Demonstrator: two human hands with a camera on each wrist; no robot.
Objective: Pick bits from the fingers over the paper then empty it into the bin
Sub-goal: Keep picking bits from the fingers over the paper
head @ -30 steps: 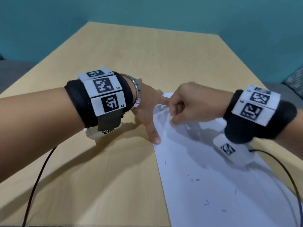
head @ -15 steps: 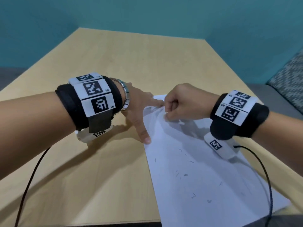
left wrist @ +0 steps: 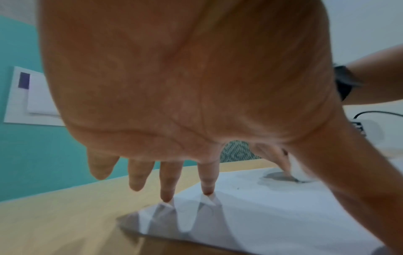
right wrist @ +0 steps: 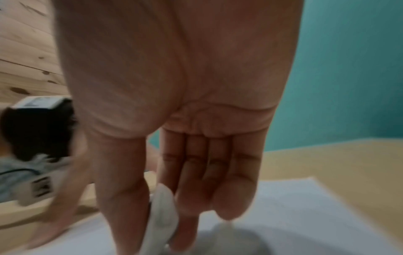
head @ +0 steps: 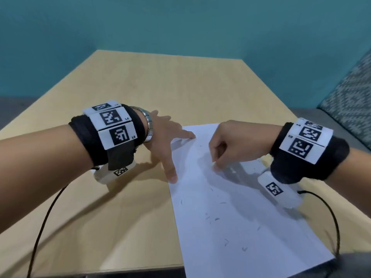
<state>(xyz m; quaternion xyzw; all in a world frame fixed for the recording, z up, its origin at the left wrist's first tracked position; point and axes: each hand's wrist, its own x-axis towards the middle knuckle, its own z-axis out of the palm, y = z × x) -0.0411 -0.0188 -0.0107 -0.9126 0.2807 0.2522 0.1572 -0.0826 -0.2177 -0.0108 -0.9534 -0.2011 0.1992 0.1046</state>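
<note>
A white sheet of paper (head: 241, 217) lies on the right half of the wooden table (head: 140, 87), with several small dark bits (head: 216, 218) scattered on it. My left hand (head: 170, 149) is spread flat, and its fingertips (left wrist: 207, 191) press on the sheet's far left corner. My right hand (head: 216, 165) points down at the paper a little to the right, apart from the left hand. Its thumb and forefinger pinch a small white piece (right wrist: 162, 215). I cannot tell whether this piece is part of the sheet. No bin is in view.
The paper's near corner overhangs the table's front edge (head: 120, 269). A patterned cushion (head: 351, 101) is at the right and a teal wall (head: 180, 27) stands behind the table. Black cables (head: 46, 217) trail from both wrists.
My right hand has left the left hand's fingers and moved right and down onto the paper. The left hand stays spread on the sheet's corner. My view has shifted.
</note>
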